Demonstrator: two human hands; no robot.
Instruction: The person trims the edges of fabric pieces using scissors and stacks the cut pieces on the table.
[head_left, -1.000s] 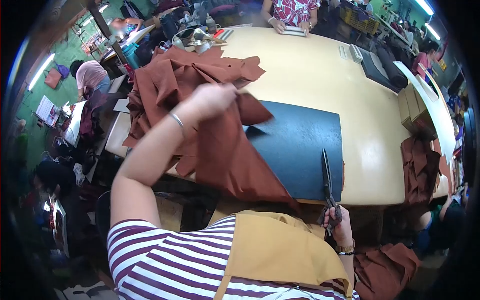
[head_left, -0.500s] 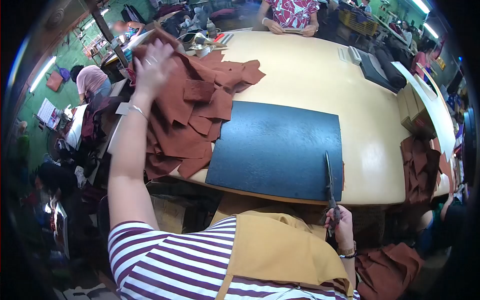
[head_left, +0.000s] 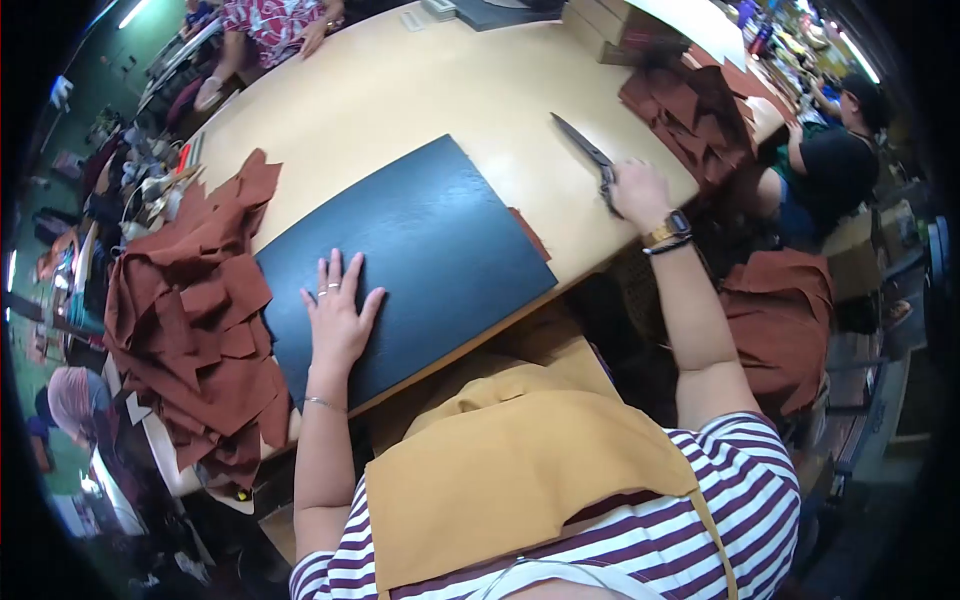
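Observation:
My left hand (head_left: pixel 338 312) lies flat with fingers spread on a dark blue-black cutting mat (head_left: pixel 420 235). My right hand (head_left: pixel 640 195) grips a pair of dark scissors (head_left: pixel 588 146), whose blades point away over the pale table (head_left: pixel 350 120) to the right of the mat. Left of the mat, a loose heap of reddish-brown leather-like pieces (head_left: pixel 190 300) covers the table's edge. One reddish-brown strip (head_left: pixel 530 235) sticks out from under the mat's right side.
More reddish-brown pieces (head_left: pixel 690 115) lie at the table's right end, near cardboard boxes (head_left: pixel 605 28). A bundle of similar material (head_left: pixel 775 320) stands low at my right. Across the table is a person in a patterned red top (head_left: pixel 275 30); another person (head_left: pixel 835 150) sits at right.
My view has turned to the right. My left hand has come off the reddish-brown heap onto the mat. My right hand has carried the scissors forward and right, off the mat.

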